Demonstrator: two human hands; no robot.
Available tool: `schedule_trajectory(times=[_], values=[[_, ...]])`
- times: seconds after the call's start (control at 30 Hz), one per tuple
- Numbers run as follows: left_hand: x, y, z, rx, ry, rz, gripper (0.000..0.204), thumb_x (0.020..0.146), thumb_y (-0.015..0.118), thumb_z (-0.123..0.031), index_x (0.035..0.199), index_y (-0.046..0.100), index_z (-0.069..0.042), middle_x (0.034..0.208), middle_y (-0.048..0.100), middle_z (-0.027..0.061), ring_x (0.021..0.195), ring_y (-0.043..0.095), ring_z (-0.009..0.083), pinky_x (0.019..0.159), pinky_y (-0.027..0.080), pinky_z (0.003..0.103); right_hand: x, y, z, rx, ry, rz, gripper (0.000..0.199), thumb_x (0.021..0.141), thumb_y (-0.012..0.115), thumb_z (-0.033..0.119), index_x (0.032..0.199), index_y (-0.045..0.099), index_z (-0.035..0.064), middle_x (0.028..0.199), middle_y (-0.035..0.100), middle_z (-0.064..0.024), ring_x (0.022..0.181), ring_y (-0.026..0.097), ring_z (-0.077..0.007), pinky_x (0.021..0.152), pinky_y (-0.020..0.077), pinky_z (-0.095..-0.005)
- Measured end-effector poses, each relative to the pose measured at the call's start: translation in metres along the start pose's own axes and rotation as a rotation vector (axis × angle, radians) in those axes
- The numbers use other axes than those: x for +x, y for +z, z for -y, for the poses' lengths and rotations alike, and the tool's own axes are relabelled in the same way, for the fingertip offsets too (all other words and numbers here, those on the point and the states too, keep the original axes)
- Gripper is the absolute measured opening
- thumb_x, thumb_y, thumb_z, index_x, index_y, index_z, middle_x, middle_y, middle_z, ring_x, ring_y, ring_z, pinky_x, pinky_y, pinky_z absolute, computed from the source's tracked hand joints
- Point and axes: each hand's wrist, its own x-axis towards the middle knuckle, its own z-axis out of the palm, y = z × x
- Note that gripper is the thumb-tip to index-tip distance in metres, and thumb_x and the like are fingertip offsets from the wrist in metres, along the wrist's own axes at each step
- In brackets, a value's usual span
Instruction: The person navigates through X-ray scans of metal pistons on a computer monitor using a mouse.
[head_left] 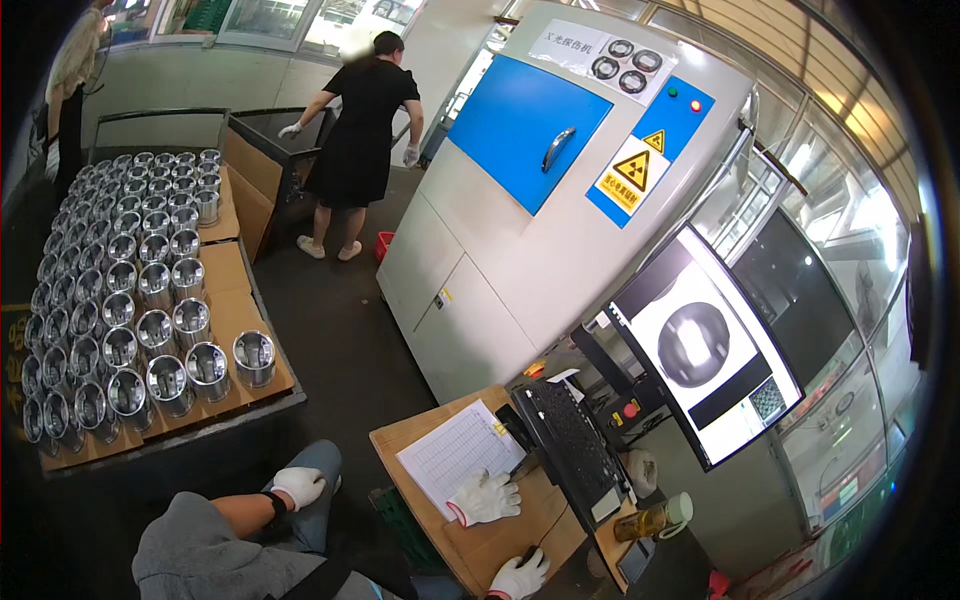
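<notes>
Grid form [455, 450] on worktop [500, 540]: L hand [485, 497] flat on it, fingers spread; R hand [520, 575] at edge, can't tell grip.

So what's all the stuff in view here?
Metal cylinders: dozens, silvery, rows on the left cart.
Cabinet machine: one, white with blue door, centre.
Monitor: one, grey round image, right.
Keyboard: one, black, on wooden desk.
Gridded paper: one, white, on desk.
Loose glove: one, white, on the paper.
Bottle: one, amber, desk's right end.
Person in black: one, standing far back.
Left hand: white-gloved, on knee.
Right hand: white-gloved, desk edge.
</notes>
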Motion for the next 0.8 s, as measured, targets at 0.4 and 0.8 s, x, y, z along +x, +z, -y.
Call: schedule_trajectory(times=[0.4,0.8], values=[[0.0,0.006,0.002,0.005,-0.027,-0.018,0.036,0.091,0.047,-0.039,0.099,0.07,-0.012,0.096,0.07,0.0135,0.092,0.066,0.0345,0.082,0.052,0.044,0.001,0.004,-0.002,-0.01,-0.008,-0.002,0.046,0.081,0.059,0.027,0.125,0.057,0.0131,0.125,0.055,-0.0197,0.106,0.057,-0.0406,0.088,0.048,-0.0499],[0.003,-0.001,-0.003,-0.013,-0.041,0.059,0.036,0.092,0.049,-0.038,0.105,0.069,-0.011,0.103,0.069,0.0151,0.098,0.064,0.0351,0.085,0.05,0.044,0.011,-0.008,0.013,0.038,0.141,0.114,0.049,0.073,0.066,0.017,0.121,0.056,0.0124,0.131,0.052,-0.0186,0.098,0.058,-0.0392,0.084,0.0468,-0.0496]])
